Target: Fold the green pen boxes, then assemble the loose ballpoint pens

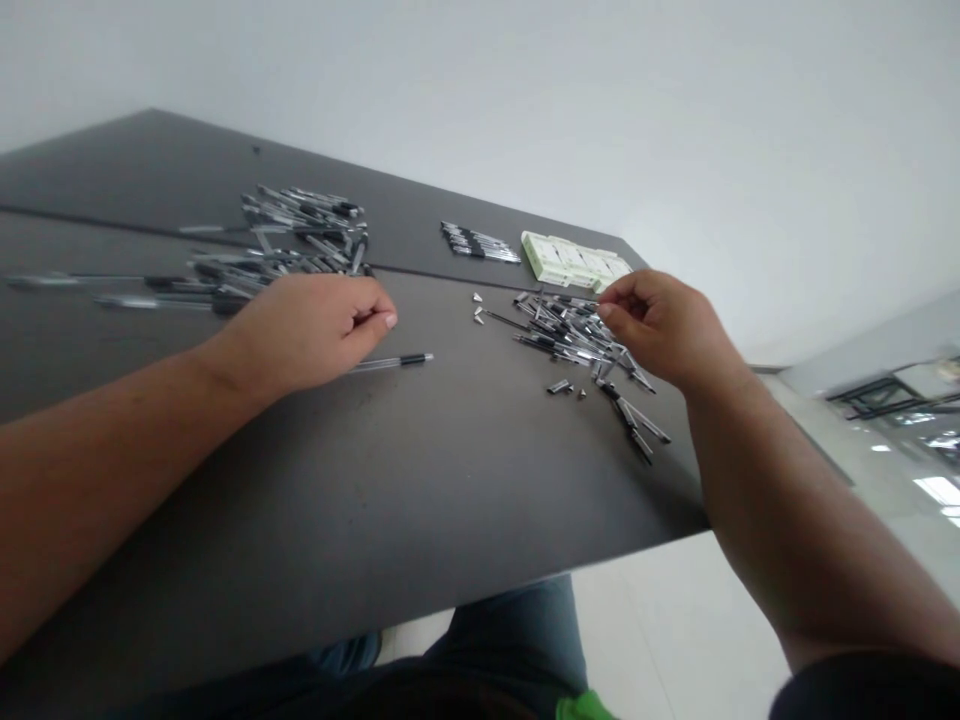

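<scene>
My left hand (pixel 322 325) is closed, thumb against the bent fingers, over the near side of a heap of clear pens with black grips (pixel 300 215). What it may hold is hidden. Just beyond its thumb lies a single pen (pixel 405 360), partly covered by the hand. My right hand (pixel 656 320) hovers at the right edge of a pile of pen parts and caps (pixel 562 325), its thumb and fingertips close together; anything between them is too small to make out.
Behind the parts pile stand pale green boxes (pixel 574 262), with a neat row of pens (pixel 480 243) to their left. Small loose tips (pixel 478 312) lie by the pile. The dark table (pixel 420 480) has a seam across it and meets a white wall.
</scene>
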Motion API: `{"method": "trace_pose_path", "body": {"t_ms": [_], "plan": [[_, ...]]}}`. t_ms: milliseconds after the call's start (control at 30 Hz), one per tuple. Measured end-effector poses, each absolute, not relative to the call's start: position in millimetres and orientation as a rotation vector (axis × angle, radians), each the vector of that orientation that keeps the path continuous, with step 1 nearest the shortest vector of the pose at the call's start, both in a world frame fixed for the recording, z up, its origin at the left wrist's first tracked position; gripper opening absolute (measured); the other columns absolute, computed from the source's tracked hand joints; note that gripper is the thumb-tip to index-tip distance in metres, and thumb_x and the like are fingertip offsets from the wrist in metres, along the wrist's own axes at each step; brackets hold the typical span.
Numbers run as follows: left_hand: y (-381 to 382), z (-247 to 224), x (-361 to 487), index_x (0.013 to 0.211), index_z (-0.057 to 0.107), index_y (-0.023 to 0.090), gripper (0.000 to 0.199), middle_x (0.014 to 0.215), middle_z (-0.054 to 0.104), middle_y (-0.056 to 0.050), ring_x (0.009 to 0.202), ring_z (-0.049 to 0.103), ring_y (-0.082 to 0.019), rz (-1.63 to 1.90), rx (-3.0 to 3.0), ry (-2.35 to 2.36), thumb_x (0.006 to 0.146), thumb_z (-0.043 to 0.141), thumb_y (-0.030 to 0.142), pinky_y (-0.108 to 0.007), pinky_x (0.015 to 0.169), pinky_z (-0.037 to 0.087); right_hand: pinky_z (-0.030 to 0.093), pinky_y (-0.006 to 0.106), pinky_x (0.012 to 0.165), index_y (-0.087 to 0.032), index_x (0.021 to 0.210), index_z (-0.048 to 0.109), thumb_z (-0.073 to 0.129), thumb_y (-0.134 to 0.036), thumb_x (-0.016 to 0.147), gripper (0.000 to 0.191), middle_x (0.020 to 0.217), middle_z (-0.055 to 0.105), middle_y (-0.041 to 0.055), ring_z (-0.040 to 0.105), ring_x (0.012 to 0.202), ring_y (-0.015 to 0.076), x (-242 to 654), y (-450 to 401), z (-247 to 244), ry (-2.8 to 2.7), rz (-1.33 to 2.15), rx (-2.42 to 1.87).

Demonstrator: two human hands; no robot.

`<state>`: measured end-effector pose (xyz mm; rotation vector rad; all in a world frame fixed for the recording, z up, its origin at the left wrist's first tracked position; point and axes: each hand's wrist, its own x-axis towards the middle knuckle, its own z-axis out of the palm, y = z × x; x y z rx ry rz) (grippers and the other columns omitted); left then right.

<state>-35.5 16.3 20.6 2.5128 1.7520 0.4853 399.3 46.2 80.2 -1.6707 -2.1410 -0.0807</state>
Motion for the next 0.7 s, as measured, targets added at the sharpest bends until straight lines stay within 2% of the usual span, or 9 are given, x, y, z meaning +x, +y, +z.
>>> {"method": "trace_pose_path", "body": {"t_ms": [133,233,267,333,433,567,700], "plan": [[11,26,-33,0.135,0.087,0.015,0.055,0.121,0.090,-0.016,0.112,0.081,-0.037,0.466,2.519,1.737,0.118,0.046,0.047,-0.045,0.093,0.051,0.073,0.063,0.101,-0.026,0.137,0.089,0.069,-0.066,0.109,0.052,0.123,0.088,0.0191,0.086,0.108,0.0408,438,4,57,-2.177,-0.094,-1.657],[12,23,-33,0.134,0.087,0.016,0.050,0.120,0.090,-0.014,0.111,0.080,-0.034,0.472,2.543,1.717,0.119,0.048,0.044,-0.043,0.094,0.050,0.073,0.069,0.115,-0.025,0.154,0.085,0.063,-0.077,0.112,0.070,0.144,0.083,0.0256,0.087,0.123,0.0460,460,-30,31,-2.193,-0.095,-1.715],[13,21,-34,0.134,0.087,0.016,0.049,0.120,0.090,-0.014,0.111,0.080,-0.034,0.476,2.549,1.711,0.119,0.049,0.043,-0.043,0.093,0.049,0.071,0.071,0.122,-0.026,0.159,0.083,0.061,-0.080,0.113,0.074,0.150,0.082,0.0268,0.085,0.134,0.0487,466,-40,22,-2.195,-0.111,-1.743],[15,18,-34,0.135,0.087,0.016,0.048,0.121,0.090,-0.014,0.112,0.081,-0.033,0.480,2.553,1.702,0.120,0.049,0.043,-0.043,0.094,0.050,0.062,0.075,0.136,-0.026,0.172,0.075,0.057,-0.082,0.115,0.082,0.165,0.077,0.0282,0.075,0.157,0.0519,473,-55,5,-2.222,-0.115,-1.764],[16,15,-36,0.134,0.087,0.017,0.048,0.121,0.091,-0.014,0.113,0.082,-0.035,0.473,2.548,1.699,0.118,0.051,0.044,-0.044,0.096,0.051,0.049,0.075,0.150,-0.025,0.191,0.055,0.052,-0.084,0.118,0.094,0.193,0.058,0.0264,0.055,0.183,0.0495,478,-63,-15,-2.334,-0.023,-1.762],[15,14,-37,0.129,0.087,0.019,0.044,0.118,0.090,-0.011,0.109,0.080,-0.032,0.478,2.571,1.659,0.118,0.053,0.045,-0.042,0.095,0.053,0.037,0.078,0.155,-0.026,0.199,0.042,0.051,-0.088,0.117,0.103,0.206,0.039,0.0265,0.036,0.194,0.0515,476,-46,-26,-2.402,-0.013,-1.806],[15,14,-37,0.123,0.086,0.023,0.037,0.112,0.089,-0.007,0.103,0.078,-0.029,0.481,2.580,1.636,0.118,0.054,0.042,-0.040,0.091,0.053,0.034,0.076,0.156,-0.023,0.201,0.038,0.053,-0.086,0.118,0.104,0.208,0.035,0.0273,0.033,0.195,0.0521,461,-13,-23,-2.460,-0.015,-1.821]]}}
